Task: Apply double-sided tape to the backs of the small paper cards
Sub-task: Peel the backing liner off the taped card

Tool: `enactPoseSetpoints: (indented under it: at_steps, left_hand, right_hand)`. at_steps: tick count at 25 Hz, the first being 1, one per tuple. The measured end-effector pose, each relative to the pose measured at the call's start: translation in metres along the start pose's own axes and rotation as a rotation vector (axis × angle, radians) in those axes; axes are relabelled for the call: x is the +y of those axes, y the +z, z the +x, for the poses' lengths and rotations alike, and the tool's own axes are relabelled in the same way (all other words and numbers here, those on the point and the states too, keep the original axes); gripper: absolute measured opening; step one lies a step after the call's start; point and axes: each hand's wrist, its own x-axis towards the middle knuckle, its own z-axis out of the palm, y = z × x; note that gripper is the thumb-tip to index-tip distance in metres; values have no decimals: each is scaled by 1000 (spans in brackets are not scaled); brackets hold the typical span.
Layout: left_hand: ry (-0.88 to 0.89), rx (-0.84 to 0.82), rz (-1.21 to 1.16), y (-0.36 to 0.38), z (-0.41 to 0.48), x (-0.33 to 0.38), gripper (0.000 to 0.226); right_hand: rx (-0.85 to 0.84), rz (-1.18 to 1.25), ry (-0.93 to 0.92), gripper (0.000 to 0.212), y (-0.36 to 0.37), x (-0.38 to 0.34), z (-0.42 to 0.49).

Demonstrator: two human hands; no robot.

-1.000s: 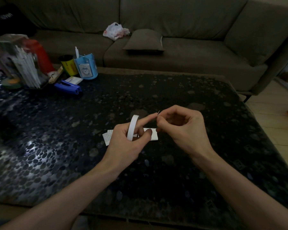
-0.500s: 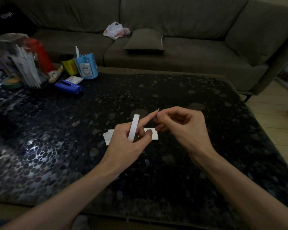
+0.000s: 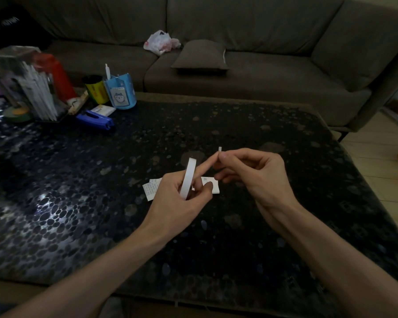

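1. Now, the left hand (image 3: pixel 179 203) grips one roll of double-sided tape (image 3: pixel 189 177). The ring stands on edge and is seen nearly edge-on, with the thumb curled round its near side and the index finger stretched towards the right hand.
2. The right hand (image 3: pixel 251 173) pinches a short white tab of tape (image 3: pixel 220 149) between thumb and forefinger, and the tab pokes up above the fingertips. Its other fingers are loosely curled. The left index fingertip touches this pinch; whether the tab is joined to the roll cannot be told.
3. The paper cards (image 3: pixel 151 190) lie flat on the dark desk (image 3: pixel 262 226), directly under the left hand and partly hidden by it — below and to the left of the right hand's pinch.
4. The visible paper runs left to right across the desk, crosswise to the upright ring.
5. The left hand is the nearer one, but the right hand carries the tab. The coming move likely calls for it to come down and leftward, with the left hand clearing the way.
6. Count: two hands, one roll, one tab. White paper shows on either side of the left hand, at least two cards — the exact number is hidden.
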Motion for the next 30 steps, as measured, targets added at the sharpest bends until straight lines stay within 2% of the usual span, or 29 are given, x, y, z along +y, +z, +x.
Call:
enactPoseSetpoints:
  at_steps: [1, 3, 5, 14, 22, 27, 30]
  left_hand:
    - [2, 2, 7, 0, 0, 2, 12]
    - [10, 15, 20, 1, -1, 3, 37]
    - [12, 5, 15, 0, -1, 4, 46]
    - [19, -28, -80, 0, 0, 1, 54]
    - [15, -41, -90, -1, 2, -1, 59]
    - [37, -27, -65, -2, 1, -1, 55]
    - [1, -11, -19, -1, 1, -5, 22]
  right_hand:
    - [-1, 4, 4, 15, 0, 0, 0]
    - [-8, -1, 9, 12, -1, 0, 1]
    - [-11, -11, 11, 10, -2, -1, 0]
    - [-49, -152, -96, 9, -7, -4, -1]
    - [-60, -175, -130, 8, -8, -3, 0]
    - [-61, -193, -140, 7, -8, -4, -1]
    - [-63, -212, -131, 6, -9, -3, -1]
